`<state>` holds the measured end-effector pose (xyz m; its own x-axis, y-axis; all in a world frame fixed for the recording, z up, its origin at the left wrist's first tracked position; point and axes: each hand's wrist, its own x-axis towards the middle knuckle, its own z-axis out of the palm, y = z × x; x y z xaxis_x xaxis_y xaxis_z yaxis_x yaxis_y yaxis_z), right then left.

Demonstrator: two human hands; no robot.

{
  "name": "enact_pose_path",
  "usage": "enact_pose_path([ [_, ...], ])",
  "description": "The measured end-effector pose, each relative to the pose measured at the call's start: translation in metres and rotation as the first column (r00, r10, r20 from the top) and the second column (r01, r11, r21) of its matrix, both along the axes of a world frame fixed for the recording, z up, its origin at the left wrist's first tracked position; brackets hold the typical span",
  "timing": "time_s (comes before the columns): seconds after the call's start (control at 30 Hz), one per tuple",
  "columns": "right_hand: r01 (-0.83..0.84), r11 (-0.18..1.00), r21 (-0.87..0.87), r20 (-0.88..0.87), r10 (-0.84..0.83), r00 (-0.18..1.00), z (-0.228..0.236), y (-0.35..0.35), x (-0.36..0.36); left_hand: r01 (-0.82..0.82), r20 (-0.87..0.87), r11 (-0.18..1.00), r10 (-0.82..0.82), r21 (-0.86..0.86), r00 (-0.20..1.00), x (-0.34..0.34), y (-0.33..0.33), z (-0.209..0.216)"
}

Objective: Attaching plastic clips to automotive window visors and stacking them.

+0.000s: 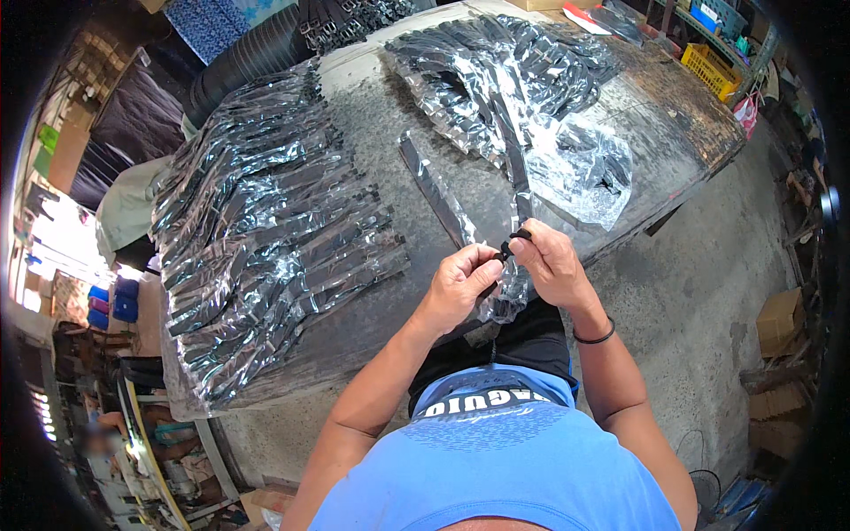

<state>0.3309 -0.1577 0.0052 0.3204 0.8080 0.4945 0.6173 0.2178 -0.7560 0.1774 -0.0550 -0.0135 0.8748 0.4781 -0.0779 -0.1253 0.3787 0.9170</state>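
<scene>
Concrete floor [655, 310] surrounds a worn table [367, 115]. At the table's near edge, the left hand [462, 281] and right hand [551, 264] have fingertips pinched closed on black straps [434, 192]; whether these are one piece, I cannot tell. Their lengths reach onto the table's middle. Across its far part lie a heap of straps [558, 66] and clear plastic [584, 173]; wrapped straps [274, 208] cover its left side.

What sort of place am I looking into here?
Probably a small workshop: rows of plastic-wrapped black straps cover much of a large, worn table, with buckled straps heaped at its far end and a yellow crate by shelving.
</scene>
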Motion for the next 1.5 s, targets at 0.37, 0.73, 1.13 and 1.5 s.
enact_pose_path([
  [0.37,-0.029,1.000,-0.008,-0.009,0.029,1.000,0.002,-0.004,-0.008,-0.126,0.076,0.966,0.112,0.227,0.991,0.001,-0.013,-0.006],
  [0.73,0.163,0.984,-0.072,-0.236,-0.175,0.956,0.003,-0.001,-0.015,-0.270,0.078,0.754,0.281,0.599,0.957,0.005,-0.015,-0.001],
  [1.13,-0.003,0.994,-0.106,-0.605,-0.062,0.794,0.003,-0.005,-0.013,-0.260,0.203,0.224,0.247,0.939,0.948,0.000,0.001,0.016],
  [1.5,-0.036,0.958,-0.284,-0.300,-0.053,0.952,0.020,-0.016,0.000,-0.293,0.278,0.093,0.146,0.952,0.949,-0.003,0.002,0.014],
])
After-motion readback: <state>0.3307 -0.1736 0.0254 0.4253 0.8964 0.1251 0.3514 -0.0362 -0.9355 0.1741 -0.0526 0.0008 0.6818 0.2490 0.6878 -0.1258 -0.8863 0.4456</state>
